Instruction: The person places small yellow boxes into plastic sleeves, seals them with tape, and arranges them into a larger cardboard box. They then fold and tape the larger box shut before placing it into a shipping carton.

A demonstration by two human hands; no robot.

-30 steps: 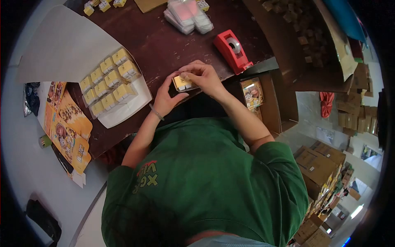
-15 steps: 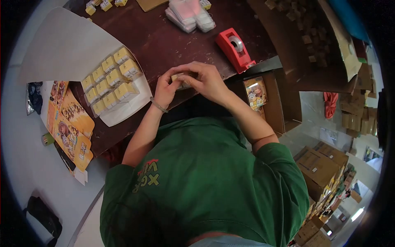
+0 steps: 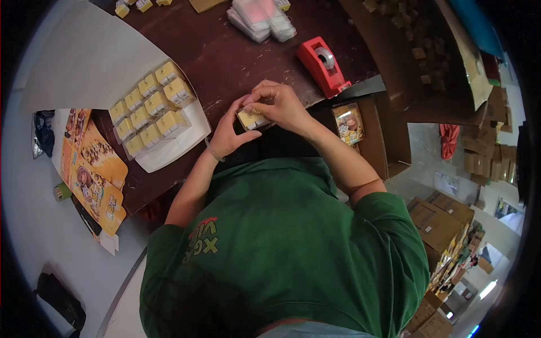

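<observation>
Near the table's front edge, a small yellow-and-white box (image 3: 251,119) is between my two hands. My left hand (image 3: 227,134) is curved around its left side, with the thumb along the near edge and the fingers at the far side. My right hand (image 3: 287,109) grips the box from the right, thumb bent over its top and fingers partly hidden. To the left, several similar yellow boxes (image 3: 151,107) stand in rows on an open white carton (image 3: 172,151).
A red tape dispenser (image 3: 322,66) stands beyond my right hand. Clear plastic sleeves (image 3: 259,18) lie at the back. Printed orange card packaging (image 3: 93,174) hangs at the left edge. Open cardboard boxes (image 3: 389,135) stand on the right, one with many small pieces inside.
My left thumb has moved off the small box to its near side, and more of the box shows. The right hand stays at the box with its fingers shifted slightly.
</observation>
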